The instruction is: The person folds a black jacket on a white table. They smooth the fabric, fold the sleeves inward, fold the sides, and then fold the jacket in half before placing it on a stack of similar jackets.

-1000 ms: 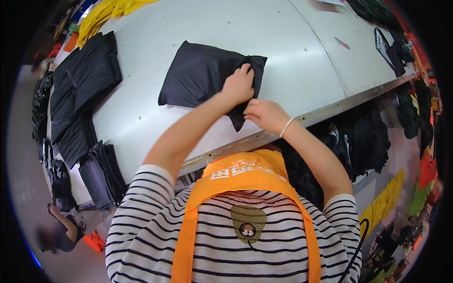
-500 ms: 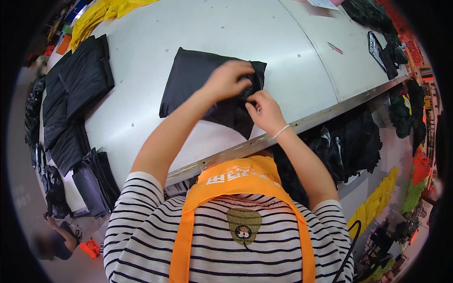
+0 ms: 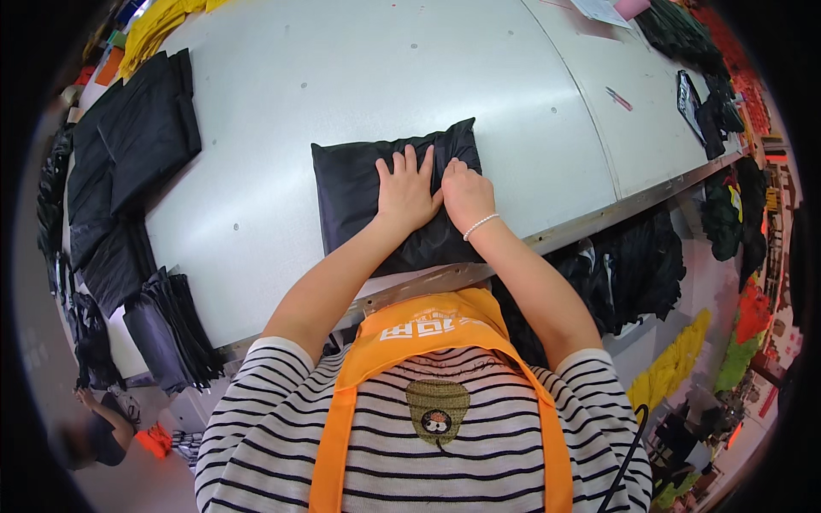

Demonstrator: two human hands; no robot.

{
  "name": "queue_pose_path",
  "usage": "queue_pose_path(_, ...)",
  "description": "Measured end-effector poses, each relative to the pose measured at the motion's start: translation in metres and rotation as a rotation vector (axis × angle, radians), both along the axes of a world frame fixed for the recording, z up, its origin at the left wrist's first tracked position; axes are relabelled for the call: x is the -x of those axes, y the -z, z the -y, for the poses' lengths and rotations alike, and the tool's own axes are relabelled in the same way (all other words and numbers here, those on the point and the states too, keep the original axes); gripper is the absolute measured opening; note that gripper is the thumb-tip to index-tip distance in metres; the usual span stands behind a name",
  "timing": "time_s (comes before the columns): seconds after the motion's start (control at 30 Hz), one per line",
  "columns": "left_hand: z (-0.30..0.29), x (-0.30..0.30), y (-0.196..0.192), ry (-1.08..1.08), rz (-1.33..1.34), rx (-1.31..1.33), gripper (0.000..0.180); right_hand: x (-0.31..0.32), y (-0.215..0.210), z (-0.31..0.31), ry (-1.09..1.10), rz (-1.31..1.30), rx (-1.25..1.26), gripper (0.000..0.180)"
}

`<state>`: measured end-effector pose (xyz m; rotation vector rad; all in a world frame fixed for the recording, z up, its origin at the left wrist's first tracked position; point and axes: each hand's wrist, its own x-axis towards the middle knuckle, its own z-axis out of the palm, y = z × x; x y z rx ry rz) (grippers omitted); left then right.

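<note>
A black, shiny fabric piece (image 3: pixel 346 184), roughly square and slightly puffy, lies at the near edge of the pale worktable (image 3: pixel 256 103). My left hand (image 3: pixel 407 190) rests flat on its middle with the fingers spread. Beside it, my right hand (image 3: pixel 468 195), with a beaded bracelet at the wrist, is closed in a pinch on the fabric near the right side. The pinched part is hidden under my right fingers.
Folded black fabric pieces (image 3: pixel 145 137) are heaped on the left, a yellow cloth (image 3: pixel 162 30) beyond them. A pen (image 3: pixel 619 99) lies at the right. Dark fabric (image 3: pixel 641 265) fills the space below the table's right edge. Another person (image 3: pixel 111 432) is at lower left.
The black piece has come nearer to me and turned to sit squarer. My left hand has gone from curled above it to flat on it. My right hand has closed beside it.
</note>
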<state>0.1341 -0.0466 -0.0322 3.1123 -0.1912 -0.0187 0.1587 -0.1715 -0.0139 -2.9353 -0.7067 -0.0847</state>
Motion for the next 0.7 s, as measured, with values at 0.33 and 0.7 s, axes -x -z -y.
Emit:
queue_pose_path(0.33, -0.013, -0.053, 0.031, 0.05, 0.023, 0.386, 0.056, -0.053, 0.012, 0.019, 0.089, -0.276, -0.4, 0.02)
queue_pose_path(0.7, -0.006, -0.108, 0.043, -0.252, -0.261, 0.532, 0.038, -0.113, 0.015, 0.006, 0.153, -0.661, -0.226, 0.019)
